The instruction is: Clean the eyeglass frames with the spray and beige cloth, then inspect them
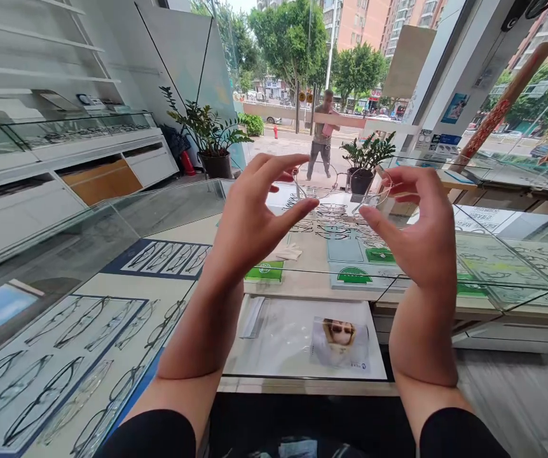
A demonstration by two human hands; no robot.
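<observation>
A pair of thin wire-rimmed eyeglasses [320,193] is held up in front of me, above the glass counter. My left hand [255,216] grips it at the left side near the hinge, fingers above and thumb lower down. On the other side my right hand [419,232] has its fingers at the right hinge, with the thumb below. The clear lenses let the background show through, so the temples are hard to make out. Below the hands, several rows of eyeglasses [334,213] lie on the counter, near a white glove [289,252].
A white tray [283,350] with a picture cloth [341,343] lies on the near counter. Display glasses [45,394] fill the case at left. Green-labelled boxes [355,275] stand ahead. Beyond are potted plants [217,165], a glass front and a person [322,137].
</observation>
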